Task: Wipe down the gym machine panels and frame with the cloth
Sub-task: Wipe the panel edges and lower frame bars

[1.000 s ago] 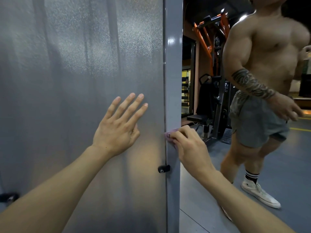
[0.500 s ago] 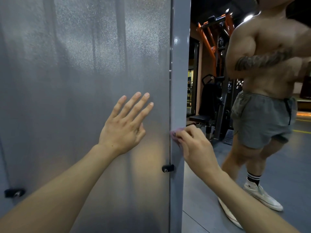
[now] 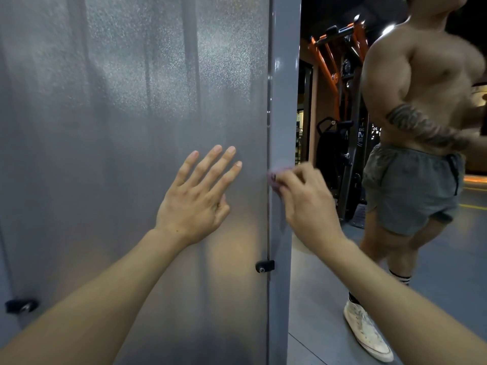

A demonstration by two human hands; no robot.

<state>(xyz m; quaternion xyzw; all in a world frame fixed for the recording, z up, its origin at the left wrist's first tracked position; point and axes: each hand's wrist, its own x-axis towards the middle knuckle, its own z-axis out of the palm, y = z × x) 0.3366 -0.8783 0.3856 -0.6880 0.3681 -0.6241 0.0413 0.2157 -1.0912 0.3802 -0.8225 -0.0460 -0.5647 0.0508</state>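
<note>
Head: cloth (image 3: pixel 274 180) under right fingers (image 3: pixel 290 180)

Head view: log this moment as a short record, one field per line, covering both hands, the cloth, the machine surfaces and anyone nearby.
left hand: left hand flat, fingers straight and spread, on the frosted panel
right hand: right hand pinches the pink cloth
cloth contact: pressed on the grey frame post, above the black clip
second clip: black clip at lower left
bystander: person in grey shorts to the right, beyond the post
background: orange machine
</note>
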